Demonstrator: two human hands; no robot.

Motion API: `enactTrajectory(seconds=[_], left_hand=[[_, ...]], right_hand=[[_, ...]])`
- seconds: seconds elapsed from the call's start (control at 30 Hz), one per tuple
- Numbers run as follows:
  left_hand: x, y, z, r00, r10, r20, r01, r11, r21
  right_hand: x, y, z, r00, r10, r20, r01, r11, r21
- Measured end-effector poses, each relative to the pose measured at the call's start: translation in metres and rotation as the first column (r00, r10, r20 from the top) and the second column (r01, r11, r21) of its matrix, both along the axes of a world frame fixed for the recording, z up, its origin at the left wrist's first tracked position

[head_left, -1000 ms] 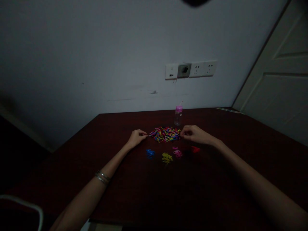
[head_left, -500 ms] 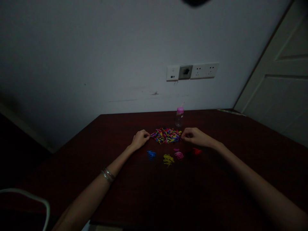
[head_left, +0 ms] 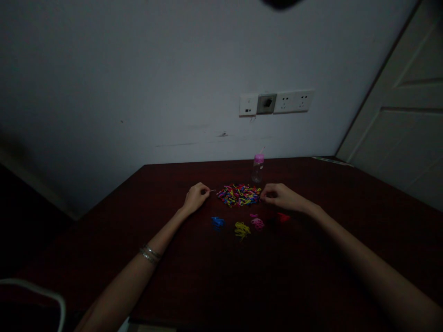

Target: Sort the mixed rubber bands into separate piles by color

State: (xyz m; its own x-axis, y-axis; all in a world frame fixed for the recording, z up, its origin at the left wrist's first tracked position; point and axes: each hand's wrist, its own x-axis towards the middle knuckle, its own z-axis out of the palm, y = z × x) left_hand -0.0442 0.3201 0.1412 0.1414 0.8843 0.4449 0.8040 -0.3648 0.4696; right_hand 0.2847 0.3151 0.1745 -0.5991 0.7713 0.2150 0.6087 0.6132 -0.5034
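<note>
A mixed heap of small coloured rubber bands (head_left: 238,195) lies on the dark table between my hands. My left hand (head_left: 196,197), just left of the heap, pinches a pale pink rubber band (head_left: 212,191) that sticks out from the fingertips. At the heap's right edge, my right hand (head_left: 280,196) has thumb and finger pressed together; what is between them, if anything, is too small to see. Nearer to me lie sorted bunches: blue bands (head_left: 218,222), yellow bands (head_left: 242,229), pink bands (head_left: 257,223) and red bands (head_left: 283,217).
A clear bottle with a pink lid (head_left: 258,168) stands behind the heap. Wall sockets (head_left: 290,102) are above the table (head_left: 221,286). A white cable (head_left: 44,291) hangs at the lower left, and a pale door (head_left: 408,115) is at the right.
My left hand has drawn a little left, away from the heap, with the pale pink rubber band in its fingertips. My right hand has barely moved.
</note>
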Motion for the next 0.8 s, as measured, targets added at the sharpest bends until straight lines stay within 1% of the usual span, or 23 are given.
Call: enactTrajectory(seconds=[0.07, 0.17, 0.27, 0.37, 0.47, 0.57, 0.7, 0.8], left_hand=[[0.005, -0.003, 0.004, 0.996, -0.028, 0.084, 0.029, 0.999, -0.017], [0.019, -0.010, 0.013, 0.965, -0.099, 0.243, 0.124, 0.988, -0.092], [0.037, -0.022, 0.022, 0.905, -0.155, 0.396, 0.239, 0.955, -0.174], [0.053, -0.033, 0.027, 0.863, -0.178, 0.472, 0.320, 0.917, -0.239], [0.062, -0.041, 0.028, 0.829, -0.223, 0.513, 0.402, 0.876, -0.268], [0.068, -0.047, 0.028, 0.820, -0.270, 0.504, 0.450, 0.848, -0.278], [0.074, -0.054, 0.032, 0.832, -0.315, 0.456, 0.468, 0.840, -0.274], [0.078, -0.059, 0.037, 0.837, -0.314, 0.448, 0.465, 0.840, -0.278]], right_hand=[[-0.002, -0.001, 0.001, 1.000, 0.009, -0.027, -0.009, 1.000, 0.012], [-0.008, -0.004, 0.002, 0.997, 0.011, -0.082, -0.010, 1.000, 0.012], [-0.017, -0.010, 0.005, 0.992, 0.023, -0.128, -0.021, 1.000, 0.017], [-0.028, -0.020, 0.010, 0.985, 0.073, -0.158, -0.068, 0.997, 0.034], [-0.037, -0.029, 0.016, 0.976, 0.122, -0.181, -0.115, 0.992, 0.052], [-0.043, -0.036, 0.020, 0.966, 0.168, -0.199, -0.159, 0.986, 0.058], [-0.046, -0.039, 0.021, 0.963, 0.212, -0.169, -0.202, 0.977, 0.074], [-0.046, -0.039, 0.020, 0.965, 0.215, -0.151, -0.205, 0.976, 0.078]])
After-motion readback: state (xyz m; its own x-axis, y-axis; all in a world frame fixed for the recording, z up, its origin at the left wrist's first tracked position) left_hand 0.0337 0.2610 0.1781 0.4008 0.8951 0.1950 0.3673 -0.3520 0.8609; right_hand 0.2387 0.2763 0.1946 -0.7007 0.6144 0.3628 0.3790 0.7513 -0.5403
